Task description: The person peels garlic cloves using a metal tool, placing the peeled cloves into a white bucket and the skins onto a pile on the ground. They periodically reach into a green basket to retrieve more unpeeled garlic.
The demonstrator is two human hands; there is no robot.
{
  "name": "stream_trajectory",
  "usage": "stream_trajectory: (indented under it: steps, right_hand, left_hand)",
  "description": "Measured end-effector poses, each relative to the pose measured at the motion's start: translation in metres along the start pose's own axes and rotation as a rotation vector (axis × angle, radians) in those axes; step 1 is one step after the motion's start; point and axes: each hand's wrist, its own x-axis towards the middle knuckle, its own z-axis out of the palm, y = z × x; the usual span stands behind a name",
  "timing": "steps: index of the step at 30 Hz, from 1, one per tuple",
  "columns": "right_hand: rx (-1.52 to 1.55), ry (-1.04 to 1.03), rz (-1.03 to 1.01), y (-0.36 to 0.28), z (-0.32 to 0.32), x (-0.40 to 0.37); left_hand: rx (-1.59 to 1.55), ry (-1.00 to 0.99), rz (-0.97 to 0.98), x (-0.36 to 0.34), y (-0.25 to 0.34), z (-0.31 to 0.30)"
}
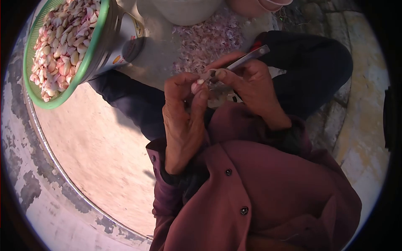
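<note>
Between the thumb and fingers of my left hand is a garlic clove, pale pink with a whitish tip facing up. My right hand is closed around a small knife with a flat silver metal handle. The handle's end sticks out past the fingers, up and to the right. My right thumb is close to the clove's tip, and the two hands nearly meet above my lap. The knife's working end is mostly hidden by the fingers.
A green plastic basket heaped with garlic cloves stands at upper left, beside a white printed bucket. Papery garlic skins cover the ground ahead. A pale basin and a pinkish tub are behind them.
</note>
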Motion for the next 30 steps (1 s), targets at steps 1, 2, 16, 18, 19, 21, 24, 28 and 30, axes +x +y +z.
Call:
stream_trajectory:
  steps: [1, 2, 16, 18, 19, 21, 24, 28, 30]
  right_hand:
    - [-0.440, -0.040, -0.128, 0.002, -0.003, 0.001]
    - [-0.441, -0.039, -0.125, 0.001, -0.002, -0.001]
    - [-0.040, -0.071, -0.386, -0.011, 0.012, -0.015]
    - [-0.100, -0.116, -0.419, -0.011, 0.009, -0.015]
    - [-0.162, -0.160, -0.452, -0.012, 0.008, -0.016]
    - [-0.240, -0.189, -0.478, -0.014, 0.007, -0.017]
    - [-0.340, -0.218, -0.526, -0.018, 0.007, -0.016]
    - [-0.358, -0.220, -0.580, -0.016, 0.008, -0.014]
    - [-0.312, -0.208, -0.552, -0.015, 0.009, -0.017]
  left_hand:
    - [0.070, 0.001, 0.005, 0.001, -0.001, -0.001]
    - [0.142, 0.001, 0.008, 0.001, -0.001, -0.001]
    - [-0.549, 0.011, -0.317, -0.002, 0.009, 0.002]
    - [-0.557, 0.023, -0.369, -0.002, 0.009, 0.002]
    - [-0.529, 0.052, -0.375, -0.001, 0.008, 0.003]
    - [-0.503, 0.086, -0.380, -0.001, 0.007, 0.003]
    - [-0.566, 0.073, -0.339, -0.002, 0.003, 0.005]
    - [-0.417, 0.093, -0.247, -0.001, 0.003, 0.006]
    - [-0.347, 0.075, -0.217, -0.002, 0.002, 0.006]
